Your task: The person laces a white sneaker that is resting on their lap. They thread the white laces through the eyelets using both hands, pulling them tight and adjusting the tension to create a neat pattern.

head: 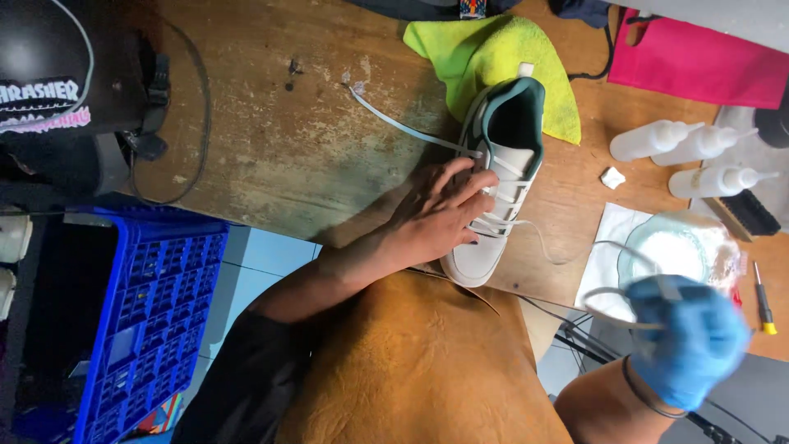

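Two hands at work on a worn, scuffed wooden table (271,140): my bare left hand (440,210) lies flat, fingers spread, pressing the white sneaker (500,185) at the table's near edge, while my blue-gloved right hand (689,341) has its grip closed on the flat white lace (567,259) trailing from the eyelets. Beyond the shoe sits a fuzzy yellow cloth (493,53), three white squeeze bottles (699,148) and a glass bowl (666,247) to the right, a blue plastic crate (148,304) down left.
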